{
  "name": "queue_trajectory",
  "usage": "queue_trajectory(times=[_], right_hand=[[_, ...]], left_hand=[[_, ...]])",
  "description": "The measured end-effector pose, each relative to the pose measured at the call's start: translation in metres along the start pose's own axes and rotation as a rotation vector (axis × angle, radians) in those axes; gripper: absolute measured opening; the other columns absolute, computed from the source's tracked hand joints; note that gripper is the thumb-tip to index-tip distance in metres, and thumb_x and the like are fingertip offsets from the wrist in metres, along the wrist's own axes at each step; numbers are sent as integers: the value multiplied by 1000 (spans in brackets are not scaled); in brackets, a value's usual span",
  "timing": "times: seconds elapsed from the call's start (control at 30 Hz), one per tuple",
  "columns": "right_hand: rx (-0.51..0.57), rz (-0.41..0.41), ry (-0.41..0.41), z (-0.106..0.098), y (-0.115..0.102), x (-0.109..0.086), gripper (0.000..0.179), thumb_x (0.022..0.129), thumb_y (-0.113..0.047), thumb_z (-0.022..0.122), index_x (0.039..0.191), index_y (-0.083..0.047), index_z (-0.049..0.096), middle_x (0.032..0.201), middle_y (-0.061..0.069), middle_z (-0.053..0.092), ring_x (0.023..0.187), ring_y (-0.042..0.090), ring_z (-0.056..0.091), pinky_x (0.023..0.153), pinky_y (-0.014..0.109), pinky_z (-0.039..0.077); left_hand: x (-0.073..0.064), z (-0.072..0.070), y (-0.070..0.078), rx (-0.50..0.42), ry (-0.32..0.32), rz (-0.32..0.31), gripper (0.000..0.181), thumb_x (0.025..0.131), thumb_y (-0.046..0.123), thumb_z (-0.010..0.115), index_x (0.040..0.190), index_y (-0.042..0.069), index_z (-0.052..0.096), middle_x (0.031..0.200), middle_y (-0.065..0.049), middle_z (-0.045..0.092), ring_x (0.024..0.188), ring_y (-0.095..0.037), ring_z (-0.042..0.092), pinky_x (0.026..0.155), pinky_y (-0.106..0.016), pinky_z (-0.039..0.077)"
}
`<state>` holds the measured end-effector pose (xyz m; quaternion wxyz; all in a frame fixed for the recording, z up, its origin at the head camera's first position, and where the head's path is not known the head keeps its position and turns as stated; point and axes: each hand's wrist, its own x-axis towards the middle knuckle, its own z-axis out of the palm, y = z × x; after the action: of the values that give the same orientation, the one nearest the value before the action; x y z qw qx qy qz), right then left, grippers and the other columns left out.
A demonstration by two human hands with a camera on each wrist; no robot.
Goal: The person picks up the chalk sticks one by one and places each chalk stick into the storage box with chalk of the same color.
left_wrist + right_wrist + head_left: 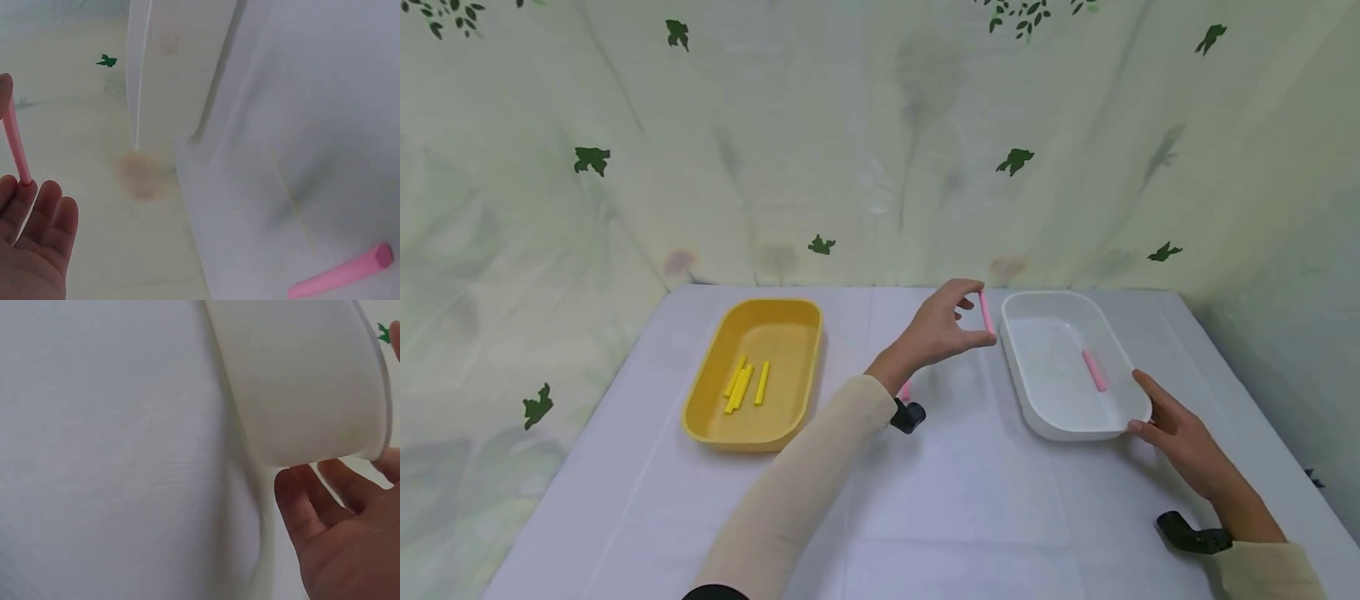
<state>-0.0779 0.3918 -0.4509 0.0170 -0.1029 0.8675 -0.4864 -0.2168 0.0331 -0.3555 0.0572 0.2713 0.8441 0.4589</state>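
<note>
Between thumb and fingertips, my left hand [942,329] pinches a slim pink stick [987,312] at its two ends, just left of the white tray's rim. The same stick [17,147] shows at the left edge of the left wrist view. My right hand [1189,450] grips the near right corner of the white tray [1030,400], thumb by the rim; in the right wrist view, fingers [300,506] lie under the corner. Inside that tray lies one pink stick [1094,371]. Another pink stick [344,273] is on the tablecloth below my left wrist, mostly hidden in the head view.
A yellow tray [790,333] stands on the left of the table with several yellow sticks [741,387] in it. White cloth [955,517] covers the table. Behind it hangs a pale curtain [865,125] with green leaf prints.
</note>
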Motion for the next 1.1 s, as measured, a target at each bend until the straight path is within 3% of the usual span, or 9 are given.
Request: queue_trajectory(times=[0.1, 0.2, 0.37, 0.5, 0.67, 0.83, 0.9, 1.0, 1.1], right_hand=[[1, -6, -13, 2, 1, -1, 86, 98, -5, 57, 161, -20, 1, 163, -20, 7, 129, -26, 27, 90, -4, 36], [-4, 21, -33, 2, 2, -3, 89, 97, -6, 61, 161, -24, 2, 162, -17, 11, 119, -25, 37, 85, -1, 42], [-37, 42, -14, 4, 4, -6, 73, 104, -15, 49, 161, -22, 3, 166, -12, 4, 128, -28, 22, 93, -4, 32], [111, 49, -26, 2, 6, 0, 64, 109, -23, 33, 160, -15, -4, 168, 6, -8, 132, -25, 16, 96, -6, 28], [321, 124, -74, 6, 6, 8, 63, 110, -33, 29, 159, -20, -8, 168, -2, -15, 146, -11, 7, 100, -3, 28], [497, 174, -20, 14, 2, 11, 66, 109, -38, 29, 158, -20, -12, 165, -6, -21, 154, 16, -18, 115, 3, 13], [529, 183, 0, 17, 0, 10, 68, 109, -37, 31, 158, -21, -14, 164, -8, -24, 153, 17, -22, 119, 7, 8], [467, 149, 7, 17, 0, 5, 71, 109, -25, 37, 158, -20, -15, 165, -6, -24, 153, 18, -22, 116, 5, 14], [300, 87, 26, 16, 1, -1, 77, 105, -10, 47, 160, -19, -7, 168, -3, -15, 155, 5, -3, 103, -2, 29]], left_hand=[[-2, 7, -1, -4, -6, 9, 75, 81, 22, 81, 146, 15, 45, 149, -1, 48, 127, -19, 56, 105, -35, 51], [0, 15, 0, -2, -19, 0, 74, 82, 23, 81, 146, 15, 46, 149, 0, 48, 129, -20, 55, 105, -34, 51], [3, 25, 2, 13, -47, -17, 72, 82, 25, 81, 145, 16, 47, 148, 2, 49, 128, -21, 56, 99, -30, 53], [6, 29, 5, 30, -50, -13, 73, 82, 25, 81, 145, 17, 47, 148, 2, 49, 127, -19, 56, 96, -28, 54], [11, 34, 9, 15, -37, -1, 73, 81, 25, 81, 145, 17, 47, 148, 3, 49, 127, -19, 57, 97, -28, 54], [10, 41, 10, -13, -41, -35, 73, 81, 26, 81, 145, 18, 47, 149, 4, 49, 131, -19, 55, 102, -30, 52], [10, 43, 9, -17, -44, -50, 74, 81, 27, 82, 145, 18, 47, 149, 5, 49, 131, -17, 54, 102, -30, 52], [9, 44, 7, -12, -43, -55, 73, 81, 27, 81, 145, 19, 47, 149, 4, 48, 131, -17, 54, 102, -29, 52], [9, 44, 5, -14, -39, -49, 73, 82, 26, 81, 145, 18, 47, 149, 3, 49, 131, -19, 55, 102, -30, 52]])
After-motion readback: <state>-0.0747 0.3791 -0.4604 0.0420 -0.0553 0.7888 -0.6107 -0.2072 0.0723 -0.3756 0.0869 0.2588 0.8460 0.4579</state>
